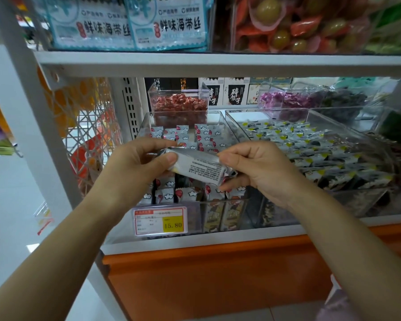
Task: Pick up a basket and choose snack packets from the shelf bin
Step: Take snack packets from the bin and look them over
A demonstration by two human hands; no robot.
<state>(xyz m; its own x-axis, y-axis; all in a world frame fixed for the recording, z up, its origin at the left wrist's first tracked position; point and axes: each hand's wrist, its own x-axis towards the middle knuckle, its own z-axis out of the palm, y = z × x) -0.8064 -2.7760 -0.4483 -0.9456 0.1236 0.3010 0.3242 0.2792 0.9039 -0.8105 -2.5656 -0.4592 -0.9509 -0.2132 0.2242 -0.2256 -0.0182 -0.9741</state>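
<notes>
I'm holding a long silver foil snack packet (pixel 198 166) with black fine print across its back, level above the clear plastic shelf bin (pixel 142 126) it belongs to. My left hand (pixel 137 165) is pinching one end between thumb and curled fingers, and my right hand (pixel 261 172) is gripping the crimped other end, so both are clamped on the packet. The foil is looking slick and crinkly, so I'm judging that light pinches on the sealed ends are better than squeezing the soft middle. I'm tilting the print toward the camera for reading before deciding. The bin below is brimming with small white pillow packets (pixel 204 137) printed with red and cloud shapes, and a red-framed price label (pixel 160 220) is sitting on its glossy front. I'm seeing no basket I can identify.
</notes>
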